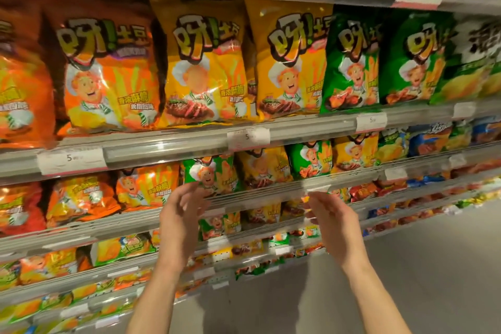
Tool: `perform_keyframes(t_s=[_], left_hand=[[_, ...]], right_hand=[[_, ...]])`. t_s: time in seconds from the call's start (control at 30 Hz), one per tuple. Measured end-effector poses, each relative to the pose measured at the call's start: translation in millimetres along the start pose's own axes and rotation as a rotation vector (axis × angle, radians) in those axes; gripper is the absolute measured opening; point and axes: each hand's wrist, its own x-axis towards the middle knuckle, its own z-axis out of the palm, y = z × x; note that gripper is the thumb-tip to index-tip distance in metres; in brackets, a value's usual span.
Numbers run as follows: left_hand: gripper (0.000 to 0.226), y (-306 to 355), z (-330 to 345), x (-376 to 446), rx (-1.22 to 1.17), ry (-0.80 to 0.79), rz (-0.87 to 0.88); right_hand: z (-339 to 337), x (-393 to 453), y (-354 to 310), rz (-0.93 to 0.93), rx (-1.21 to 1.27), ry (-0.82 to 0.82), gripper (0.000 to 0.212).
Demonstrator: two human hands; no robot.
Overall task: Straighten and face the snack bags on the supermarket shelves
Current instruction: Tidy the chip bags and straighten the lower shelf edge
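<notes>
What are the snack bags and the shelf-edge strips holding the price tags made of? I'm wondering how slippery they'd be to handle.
Orange snack bag: seemingly glossy plastic film; bright glare streaks and soft crinkles show. Green snack bag by the left hand: same shiny film. Shelf-edge strip: looks like clear, smooth plastic over grey, likely metal, shelving; the price tag shows through it.

Both my hands raised in front of the snack shelves.

My left hand (181, 213) reaches with relaxed fingers to a small glossy green chip bag (210, 175) on the second shelf, fingertips at its lower edge. My right hand (332, 218) hovers just beside the grey shelf rail (271, 192), holding nothing.
</notes>
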Motion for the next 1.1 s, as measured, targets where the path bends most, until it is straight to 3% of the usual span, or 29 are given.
perform_keyframes(t_s=[0.13, 0.47, 0.73, 0.93, 1.03, 1.1], left_hand=[[0.016, -6, 4, 0, 0.115, 0.120, 0.033], [0.015, -25, 33, 9, 0.293, 0.352, 0.060], [0.027, -37, 47, 24, 0.468, 0.349, 0.047], [0.055, -37, 28, 46, 0.603, 0.328, 0.010], [0.074, -36, 22, 54, 0.561, 0.275, -0.018], [0.080, -36, 19, 58, 0.554, 0.224, -0.063]], right_hand=[[7, 31, 11, -0.103, -0.069, -0.084, 0.012], [5, 97, 33, -0.016, -0.141, -0.314, 0.009], [16, 121, 32, -0.055, -0.180, -0.434, 0.015], [60, 121, 30, -0.106, -0.228, -0.510, 0.009], [88, 118, 24, -0.120, -0.342, -0.575, 0.026], [107, 116, 20, -0.034, -0.335, -0.654, 0.044]])
